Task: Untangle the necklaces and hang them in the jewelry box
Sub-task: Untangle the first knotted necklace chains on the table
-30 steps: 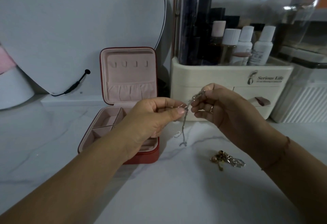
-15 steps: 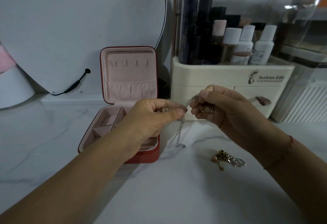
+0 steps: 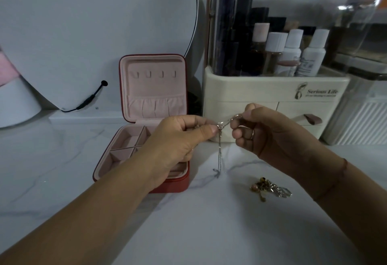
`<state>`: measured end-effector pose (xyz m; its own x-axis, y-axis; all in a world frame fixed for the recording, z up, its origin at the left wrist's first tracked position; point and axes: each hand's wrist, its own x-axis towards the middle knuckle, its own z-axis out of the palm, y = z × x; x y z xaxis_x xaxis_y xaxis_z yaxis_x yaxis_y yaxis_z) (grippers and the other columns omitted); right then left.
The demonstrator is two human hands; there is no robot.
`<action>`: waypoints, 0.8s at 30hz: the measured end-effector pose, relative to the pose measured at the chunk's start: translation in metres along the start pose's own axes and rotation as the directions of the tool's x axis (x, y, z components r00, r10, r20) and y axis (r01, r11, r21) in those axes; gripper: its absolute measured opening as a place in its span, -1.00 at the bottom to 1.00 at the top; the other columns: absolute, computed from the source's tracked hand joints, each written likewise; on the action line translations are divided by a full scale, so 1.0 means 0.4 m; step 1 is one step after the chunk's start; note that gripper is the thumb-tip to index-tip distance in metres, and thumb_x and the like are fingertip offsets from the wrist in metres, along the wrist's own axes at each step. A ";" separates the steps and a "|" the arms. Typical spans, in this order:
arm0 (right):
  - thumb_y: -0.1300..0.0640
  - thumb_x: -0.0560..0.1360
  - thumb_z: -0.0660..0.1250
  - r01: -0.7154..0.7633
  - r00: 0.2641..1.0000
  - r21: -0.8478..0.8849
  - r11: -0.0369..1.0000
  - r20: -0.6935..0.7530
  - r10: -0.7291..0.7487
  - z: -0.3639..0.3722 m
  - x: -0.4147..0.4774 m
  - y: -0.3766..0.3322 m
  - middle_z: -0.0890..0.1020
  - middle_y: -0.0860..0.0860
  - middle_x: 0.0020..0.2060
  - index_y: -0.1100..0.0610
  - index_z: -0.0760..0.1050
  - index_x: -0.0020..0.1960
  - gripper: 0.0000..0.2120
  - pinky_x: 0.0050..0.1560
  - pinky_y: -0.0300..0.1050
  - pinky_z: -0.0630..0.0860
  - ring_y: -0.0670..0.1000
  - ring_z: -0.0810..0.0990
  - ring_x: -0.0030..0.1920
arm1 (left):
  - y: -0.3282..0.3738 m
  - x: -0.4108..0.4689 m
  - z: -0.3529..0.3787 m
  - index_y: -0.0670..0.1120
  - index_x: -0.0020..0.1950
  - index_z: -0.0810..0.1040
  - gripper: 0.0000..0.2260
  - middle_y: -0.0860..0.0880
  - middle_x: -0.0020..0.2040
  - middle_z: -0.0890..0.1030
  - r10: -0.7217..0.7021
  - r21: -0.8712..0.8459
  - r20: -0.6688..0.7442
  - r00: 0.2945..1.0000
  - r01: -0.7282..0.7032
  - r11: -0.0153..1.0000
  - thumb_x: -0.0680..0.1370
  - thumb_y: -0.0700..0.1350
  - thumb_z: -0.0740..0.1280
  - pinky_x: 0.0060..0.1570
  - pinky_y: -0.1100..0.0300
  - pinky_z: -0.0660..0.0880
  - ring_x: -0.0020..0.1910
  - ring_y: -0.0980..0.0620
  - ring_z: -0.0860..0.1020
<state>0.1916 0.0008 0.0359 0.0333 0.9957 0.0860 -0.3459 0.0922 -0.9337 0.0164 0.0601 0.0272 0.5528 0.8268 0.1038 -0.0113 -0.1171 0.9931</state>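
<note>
Our left hand (image 3: 180, 139) and right hand (image 3: 270, 137) together pinch a single thin silver necklace (image 3: 219, 153) above the white marbled table (image 3: 209, 227), its loose end dangling. One tangled gold-and-silver heap (image 3: 270, 189) lies to the right, with bare table toward the near edge. One red jewelry box (image 3: 152, 90) stands open near the back edge, with four hooks (image 3: 155, 74) in its pink lid.

Jewelry box (image 3: 171, 185) on table (image 3: 209, 229), left of centre, lid up at back. Mirror (image 3: 94, 34) behind it, leftward. Organizer (image 3: 261, 93) behind right, bottles (image 3: 293, 53) in it. Left hand (image 3: 180, 141) and right hand (image 3: 270, 134) above table, right of box, both pinching chain (image 3: 219, 153), which hangs between them. Necklace tangle (image 3: 270, 189) on table, front right of chain.
</note>
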 end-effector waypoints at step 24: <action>0.20 0.49 0.34 0.084 0.994 -0.577 0.813 -0.006 -0.107 0.007 -0.006 0.015 0.47 0.07 -0.46 0.16 0.59 -0.20 -0.89 -0.39 -0.31 0.35 -0.08 0.36 -0.45 | -0.007 0.003 0.003 -0.08 -0.26 0.54 -0.89 0.02 -0.50 0.34 0.016 0.139 -0.056 0.998 -0.008 0.990 0.46 -0.22 0.32 -0.63 0.37 0.13 -0.63 0.20 0.19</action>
<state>0.1866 -0.0012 0.0310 0.0762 0.9801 0.1834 0.2624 0.1577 -0.9520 0.0179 0.0608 0.0243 0.5046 0.8545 0.1230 0.0997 -0.1992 0.9749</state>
